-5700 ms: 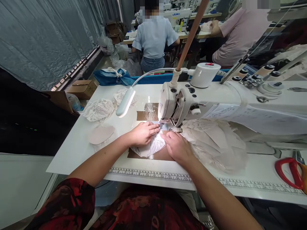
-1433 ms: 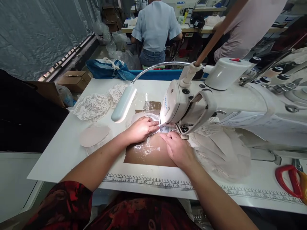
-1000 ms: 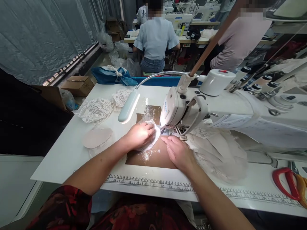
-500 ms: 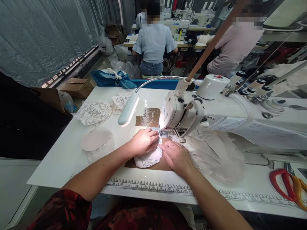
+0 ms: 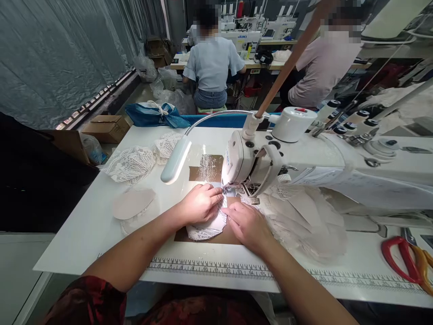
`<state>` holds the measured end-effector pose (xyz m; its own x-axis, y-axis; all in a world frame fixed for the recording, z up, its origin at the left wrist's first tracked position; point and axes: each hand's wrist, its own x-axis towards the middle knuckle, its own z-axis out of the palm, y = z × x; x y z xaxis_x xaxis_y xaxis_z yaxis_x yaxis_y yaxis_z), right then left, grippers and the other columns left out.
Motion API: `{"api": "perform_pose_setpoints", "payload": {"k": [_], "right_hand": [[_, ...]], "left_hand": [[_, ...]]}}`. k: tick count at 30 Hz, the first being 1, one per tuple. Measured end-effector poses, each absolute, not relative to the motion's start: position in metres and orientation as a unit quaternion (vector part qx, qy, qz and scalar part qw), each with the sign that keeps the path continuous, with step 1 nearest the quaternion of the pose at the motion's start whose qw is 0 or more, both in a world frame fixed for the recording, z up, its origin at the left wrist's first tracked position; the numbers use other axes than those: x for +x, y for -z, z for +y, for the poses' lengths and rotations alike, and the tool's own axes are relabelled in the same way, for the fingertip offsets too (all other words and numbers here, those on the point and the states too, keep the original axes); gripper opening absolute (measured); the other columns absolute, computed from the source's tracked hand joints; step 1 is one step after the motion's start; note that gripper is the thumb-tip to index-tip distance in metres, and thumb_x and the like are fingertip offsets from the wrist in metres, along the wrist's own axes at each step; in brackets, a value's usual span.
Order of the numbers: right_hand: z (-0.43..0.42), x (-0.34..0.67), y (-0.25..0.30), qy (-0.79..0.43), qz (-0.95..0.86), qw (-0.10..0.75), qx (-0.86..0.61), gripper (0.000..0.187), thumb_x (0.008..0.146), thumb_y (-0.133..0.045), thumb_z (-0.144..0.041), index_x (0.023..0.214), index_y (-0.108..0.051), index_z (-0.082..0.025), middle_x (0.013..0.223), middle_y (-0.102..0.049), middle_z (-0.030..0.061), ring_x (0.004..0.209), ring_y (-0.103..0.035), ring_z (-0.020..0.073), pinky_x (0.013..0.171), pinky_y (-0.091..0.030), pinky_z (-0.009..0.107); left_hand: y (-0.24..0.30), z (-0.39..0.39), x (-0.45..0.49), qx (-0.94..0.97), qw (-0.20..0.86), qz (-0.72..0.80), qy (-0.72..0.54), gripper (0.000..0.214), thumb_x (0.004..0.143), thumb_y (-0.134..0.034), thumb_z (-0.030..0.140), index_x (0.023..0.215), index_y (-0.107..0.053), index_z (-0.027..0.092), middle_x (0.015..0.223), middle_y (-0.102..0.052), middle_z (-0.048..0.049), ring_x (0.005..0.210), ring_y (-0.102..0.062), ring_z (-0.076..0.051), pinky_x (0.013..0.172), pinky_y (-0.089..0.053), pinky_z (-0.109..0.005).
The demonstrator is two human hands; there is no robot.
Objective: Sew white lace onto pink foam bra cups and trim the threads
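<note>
Under the needle area of the white sewing machine [image 5: 237,158] lies a lace-covered fabric piece [image 5: 206,230] with a curved lower edge. My left hand [image 5: 200,204] rests flat on top of it, fingers pointing toward the presser foot [image 5: 226,189]. At the right edge of the piece, my right hand [image 5: 248,225] has its fingertips closed on the fabric, the index finger stretched along the rim. The stitching point is partly hidden by the fingers. Brown patches [image 5: 233,234] on the tabletop show beneath the piece.
Lace pieces [image 5: 130,164] and a beige oval pad [image 5: 133,205] lie on the left. A pile of sheer fabric [image 5: 304,221] sits under the machine arm. Scissors [image 5: 402,259] lie at right. A lamp [image 5: 176,160] hangs low. Co-workers [image 5: 213,67] sit beyond the table.
The view has shifted slightly, moving the scene a little left in the picture. Both hands stay on the lace-covered piece in nearly the same pose, close to the presser foot.
</note>
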<state>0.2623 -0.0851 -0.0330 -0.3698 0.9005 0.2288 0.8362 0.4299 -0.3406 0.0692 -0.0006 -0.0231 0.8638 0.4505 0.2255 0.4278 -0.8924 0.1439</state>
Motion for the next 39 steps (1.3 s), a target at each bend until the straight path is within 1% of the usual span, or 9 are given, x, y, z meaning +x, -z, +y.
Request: {"api": "perform_pose_setpoints", "payload": {"k": [4, 8, 10, 14, 16, 25, 28, 34, 39], "right_hand": [[-0.085, 0.267, 0.035, -0.093, -0.806, 0.203, -0.548, 0.036, 0.085, -0.043, -0.011, 0.111, -0.067, -0.018, 0.09, -0.066, 0.0051, 0.079, -0.056, 0.0167, 0.071, -0.04, 0.027], [-0.083, 0.268, 0.035, -0.099, -0.794, 0.188, -0.57, 0.04, 0.085, -0.04, -0.008, 0.114, -0.066, -0.017, 0.097, -0.066, 0.0062, 0.081, -0.057, 0.017, 0.072, -0.041, 0.028], [-0.082, 0.267, 0.035, -0.094, -0.795, 0.164, -0.576, 0.041, 0.085, -0.04, -0.008, 0.116, -0.066, -0.018, 0.096, -0.066, 0.0061, 0.081, -0.056, 0.0173, 0.071, -0.041, 0.028], [-0.08, 0.264, 0.035, -0.078, -0.8, 0.122, -0.582, 0.042, 0.086, -0.041, -0.009, 0.117, -0.066, -0.02, 0.093, -0.065, 0.0063, 0.079, -0.055, 0.0174, 0.069, -0.039, 0.028], [-0.08, 0.263, 0.035, -0.077, -0.8, 0.116, -0.584, 0.042, 0.086, -0.04, -0.009, 0.118, -0.066, -0.02, 0.094, -0.064, 0.0063, 0.079, -0.054, 0.0174, 0.07, -0.039, 0.028], [-0.079, 0.258, 0.031, -0.064, -0.788, 0.06, -0.61, 0.041, 0.09, -0.039, -0.014, 0.121, -0.064, -0.023, 0.088, -0.062, 0.0053, 0.079, -0.053, 0.0182, 0.069, -0.036, 0.029], [-0.077, 0.256, 0.029, -0.067, -0.784, 0.042, -0.615, 0.042, 0.091, -0.037, -0.015, 0.124, -0.062, -0.023, 0.092, -0.063, 0.006, 0.079, -0.054, 0.0183, 0.069, -0.036, 0.029], [-0.076, 0.255, 0.028, -0.075, -0.781, 0.036, -0.619, 0.044, 0.091, -0.035, -0.015, 0.126, -0.061, -0.02, 0.095, -0.064, 0.0073, 0.083, -0.056, 0.0197, 0.071, -0.038, 0.03], [-0.075, 0.254, 0.028, -0.069, -0.778, 0.049, -0.622, 0.042, 0.092, -0.036, -0.017, 0.126, -0.06, -0.021, 0.094, -0.064, 0.0066, 0.082, -0.057, 0.0189, 0.068, -0.038, 0.03]], "left_hand": [[0.026, -0.001, 0.064, 0.965, 0.079, 0.184, -0.17, 0.02, 0.086, -0.048, 0.017, 0.096, -0.066, 0.013, 0.108, -0.066, -0.0115, 0.1, -0.058, -0.022, 0.088, -0.046, -0.035], [0.024, -0.002, 0.062, 0.969, 0.086, 0.17, -0.158, 0.017, 0.088, -0.05, 0.021, 0.083, -0.064, 0.013, 0.095, -0.065, -0.011, 0.09, -0.059, -0.02, 0.082, -0.046, -0.033], [0.024, -0.003, 0.062, 0.97, 0.082, 0.172, -0.148, 0.02, 0.09, -0.048, 0.024, 0.089, -0.065, 0.013, 0.096, -0.065, -0.0112, 0.087, -0.058, -0.02, 0.079, -0.046, -0.033], [0.027, -0.004, 0.064, 0.971, 0.066, 0.177, -0.146, 0.031, 0.093, -0.045, 0.028, 0.113, -0.061, 0.012, 0.113, -0.063, -0.0127, 0.088, -0.057, -0.02, 0.08, -0.045, -0.034], [0.029, -0.004, 0.064, 0.972, 0.056, 0.177, -0.145, 0.034, 0.093, -0.044, 0.028, 0.118, -0.06, 0.011, 0.119, -0.062, -0.0137, 0.088, -0.056, -0.021, 0.08, -0.045, -0.035], [0.031, 0.0, 0.064, 0.973, 0.052, 0.173, -0.147, 0.034, 0.091, -0.045, 0.022, 0.119, -0.06, 0.009, 0.123, -0.06, -0.0144, 0.092, -0.055, -0.023, 0.08, -0.046, -0.037], [0.03, 0.001, 0.064, 0.974, 0.057, 0.162, -0.15, 0.034, 0.091, -0.044, 0.021, 0.118, -0.06, 0.009, 0.122, -0.061, -0.0151, 0.095, -0.055, -0.024, 0.081, -0.047, -0.038], [0.026, 0.002, 0.066, 0.975, 0.059, 0.167, -0.135, 0.035, 0.089, -0.045, 0.013, 0.121, -0.059, 0.008, 0.123, -0.061, -0.0157, 0.098, -0.055, -0.024, 0.081, -0.048, -0.039], [0.026, 0.004, 0.068, 0.978, 0.055, 0.164, -0.118, 0.034, 0.09, -0.044, 0.014, 0.118, -0.06, 0.006, 0.123, -0.062, -0.0147, 0.101, -0.055, -0.025, 0.086, -0.048, -0.04]]}}
